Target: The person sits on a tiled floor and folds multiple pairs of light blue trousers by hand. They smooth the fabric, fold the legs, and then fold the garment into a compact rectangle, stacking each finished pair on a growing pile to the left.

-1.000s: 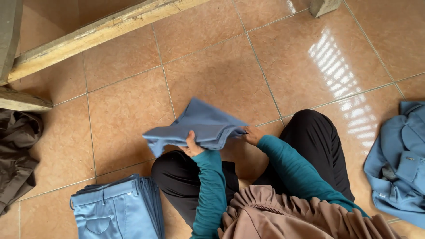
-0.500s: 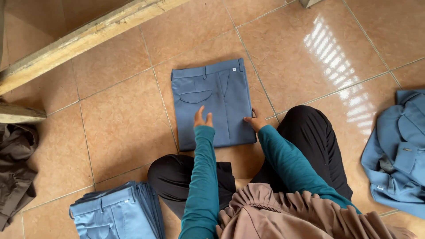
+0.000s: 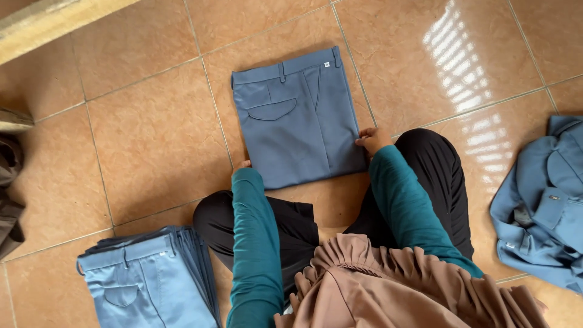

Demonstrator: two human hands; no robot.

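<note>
1. Between the two hands, flat on the tiled floor (image 3: 152,140), lies a folded pair of grey-blue trousers (image 3: 297,121).
2. Left hand (image 3: 241,165): at the trousers' near left corner, mostly hidden by the teal sleeve; cannot tell whether it grips the cloth or only touches it.
3. Right hand (image 3: 371,140): fingers curled against the trousers' right edge, low down; hands well apart, one on each side.
4. Trousers' long axis runs away from the person; waistband at the far end, fold at the near end. Curved pocket flap faces up; a small pale tag (image 3: 327,64) sits at the waistband's far right corner.
5. Behind and left of the left hand: a stack of folded light-blue trousers (image 3: 146,282).
6. Well right of the right hand: a heap of blue garments (image 3: 540,206).
7. Far left: dark cloth (image 3: 9,200) under a wooden beam (image 3: 54,24).
</note>
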